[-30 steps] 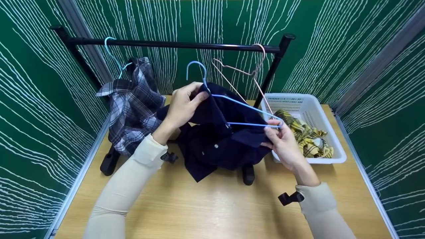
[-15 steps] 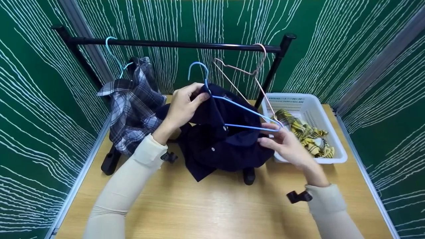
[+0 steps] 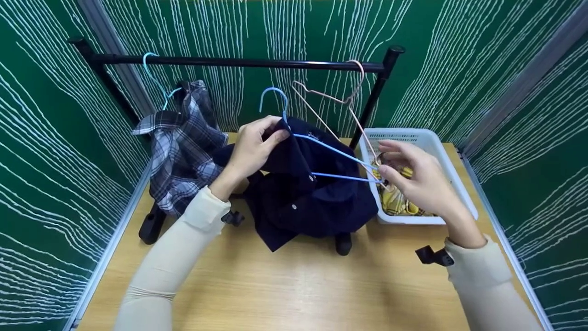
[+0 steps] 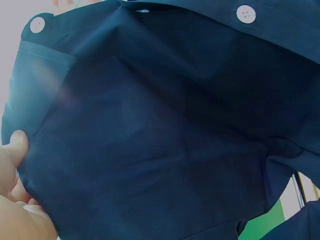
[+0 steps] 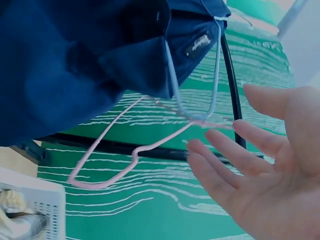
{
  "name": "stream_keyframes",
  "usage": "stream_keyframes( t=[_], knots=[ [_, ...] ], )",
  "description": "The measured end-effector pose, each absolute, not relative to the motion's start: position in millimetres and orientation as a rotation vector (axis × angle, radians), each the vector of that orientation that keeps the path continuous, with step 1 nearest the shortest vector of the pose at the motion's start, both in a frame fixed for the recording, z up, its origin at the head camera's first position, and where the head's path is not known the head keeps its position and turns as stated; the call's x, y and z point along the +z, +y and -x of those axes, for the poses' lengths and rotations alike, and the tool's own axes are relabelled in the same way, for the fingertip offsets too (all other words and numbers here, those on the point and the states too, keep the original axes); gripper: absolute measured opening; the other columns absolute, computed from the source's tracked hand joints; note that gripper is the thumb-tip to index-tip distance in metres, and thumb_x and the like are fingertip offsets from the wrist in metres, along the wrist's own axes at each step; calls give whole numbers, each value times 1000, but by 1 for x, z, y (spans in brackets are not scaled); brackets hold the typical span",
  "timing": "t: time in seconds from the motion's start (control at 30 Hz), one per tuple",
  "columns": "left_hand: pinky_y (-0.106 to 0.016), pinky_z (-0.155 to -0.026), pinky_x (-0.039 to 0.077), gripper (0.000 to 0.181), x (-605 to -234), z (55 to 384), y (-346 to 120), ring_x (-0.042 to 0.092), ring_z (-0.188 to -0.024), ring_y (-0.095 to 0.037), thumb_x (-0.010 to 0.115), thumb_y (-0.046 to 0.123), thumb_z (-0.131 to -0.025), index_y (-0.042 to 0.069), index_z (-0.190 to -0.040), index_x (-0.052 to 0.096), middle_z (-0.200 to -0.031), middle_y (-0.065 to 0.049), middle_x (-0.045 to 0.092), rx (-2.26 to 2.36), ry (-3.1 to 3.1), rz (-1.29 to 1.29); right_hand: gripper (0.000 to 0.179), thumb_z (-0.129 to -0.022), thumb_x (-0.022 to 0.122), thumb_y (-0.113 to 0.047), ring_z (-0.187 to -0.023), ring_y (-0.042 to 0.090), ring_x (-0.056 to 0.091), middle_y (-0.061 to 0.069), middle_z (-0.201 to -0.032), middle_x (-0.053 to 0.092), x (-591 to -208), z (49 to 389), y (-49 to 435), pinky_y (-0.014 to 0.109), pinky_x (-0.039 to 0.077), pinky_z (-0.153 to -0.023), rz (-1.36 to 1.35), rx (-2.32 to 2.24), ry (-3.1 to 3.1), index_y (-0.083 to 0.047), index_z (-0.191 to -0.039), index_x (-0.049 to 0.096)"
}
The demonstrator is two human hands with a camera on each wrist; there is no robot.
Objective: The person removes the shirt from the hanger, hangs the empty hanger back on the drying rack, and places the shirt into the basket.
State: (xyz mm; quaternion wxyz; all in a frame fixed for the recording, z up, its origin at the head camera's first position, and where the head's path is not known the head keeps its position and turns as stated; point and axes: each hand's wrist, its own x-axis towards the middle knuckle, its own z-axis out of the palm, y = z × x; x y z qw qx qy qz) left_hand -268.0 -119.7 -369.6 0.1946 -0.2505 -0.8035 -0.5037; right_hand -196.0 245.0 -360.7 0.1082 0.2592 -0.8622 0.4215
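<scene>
My left hand (image 3: 255, 145) pinches the collar of a navy blue shirt (image 3: 321, 207) between thumb and fingers. A blue hanger (image 3: 344, 177) is partly inside that shirt; its hook rises above the collar, and one end sticks out of the neck opening to the right. Beside this end is my right hand (image 3: 422, 179). In the right wrist view its fingers are spread, apart from the hanger, with nothing held. The left wrist view is mostly filled by the shirt's cloth, with white buttons and part of the left thumb showing. The hanger's other end is hidden inside the shirt.
A black rack bar (image 3: 220, 61) spans the back. From it hang a plaid shirt (image 3: 170, 147) on a light blue hanger at left and a bare pink hanger (image 5: 95, 185) at right. A white basket (image 3: 463, 193) with yellow plaid cloth (image 3: 397, 202) stands on the table's right.
My right hand has let go of the shirt and the hanger's end and moved right, over the basket. The shirt's right side has dropped slightly. The left hand keeps its hold.
</scene>
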Motion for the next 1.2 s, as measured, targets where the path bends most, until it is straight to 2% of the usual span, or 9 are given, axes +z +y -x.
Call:
stream_keyframes(
  t=[0.17, 0.4, 0.47, 0.6, 0.7, 0.83, 0.93, 1.07, 1.2],
  knots=[
    [-30, -86, 50, 19, -370, 268, -118, 64, -91, -10, 77, 20, -98, 5, -110, 78, -97, -1, 75, -1410, -2255, 711, 46, -102, 72, -9, -123, 20, 67, 7, -140, 67, -357, 203, 232, 15, 48, -103, -845, 1107, -2505, -8, -146, 62],
    [-30, -85, 49, 18, -371, 267, -116, 64, -91, -11, 76, 20, -99, 6, -109, 78, -96, -1, 74, -1401, -2255, 728, 38, -106, 66, -16, -120, 29, 68, 12, -136, 67, -358, 215, 211, 44, 55, -101, -880, 1005, -2577, -8, -144, 64],
    [-31, -86, 50, 18, -372, 267, -116, 64, -91, -11, 76, 20, -99, 6, -110, 78, -96, -1, 75, -1397, -2258, 730, 36, -107, 65, -17, -116, 26, 68, 11, -130, 69, -359, 218, 206, 44, 56, -99, -886, 1013, -2590, -7, -142, 65],
    [-37, -88, 52, 19, -373, 268, -114, 65, -92, -11, 76, 20, -99, 6, -111, 78, -98, 0, 76, -1393, -2266, 737, 31, -106, 66, -15, -102, 19, 68, 7, -113, 73, -362, 223, 195, 34, 56, -90, -911, 1041, -2580, -7, -136, 69],
    [-40, -89, 53, 19, -374, 268, -113, 66, -93, -11, 76, 20, -99, 6, -112, 78, -99, -1, 76, -1393, -2269, 743, 26, -105, 67, -14, -93, 16, 67, 5, -104, 74, -366, 226, 188, 34, 55, -84, -926, 1065, -2561, -5, -130, 72],
    [-35, -88, 53, 19, -374, 268, -111, 66, -93, -11, 76, 20, -99, 6, -112, 78, -99, -1, 76, -1390, -2269, 761, 22, -106, 65, -12, -78, 16, 62, 7, -93, 72, -373, 230, 181, 34, 51, -73, -935, 1119, -2549, -4, -125, 73],
    [-32, -89, 52, 18, -374, 268, -110, 66, -95, -11, 75, 19, -100, 6, -113, 77, -100, -1, 76, -1396, -2269, 782, 20, -107, 64, -10, -68, 16, 59, 6, -84, 70, -377, 231, 179, 27, 46, -64, -923, 1160, -2542, -3, -122, 74],
    [-31, -90, 52, 18, -376, 268, -110, 66, -95, -11, 75, 18, -100, 5, -113, 77, -101, 0, 76, -1407, -2272, 795, 18, -107, 63, -8, -67, 15, 60, 5, -79, 69, -380, 232, 178, 23, 44, -60, -891, 1203, -2529, -5, -119, 76],
    [-31, -90, 51, 19, -375, 268, -110, 66, -95, -10, 76, 19, -99, 6, -112, 77, -99, 0, 76, -1411, -2276, 796, 19, -106, 64, -8, -69, 16, 60, 10, -80, 70, -379, 231, 180, 23, 43, -59, -858, 1244, -2528, -8, -118, 79]
  ],
)
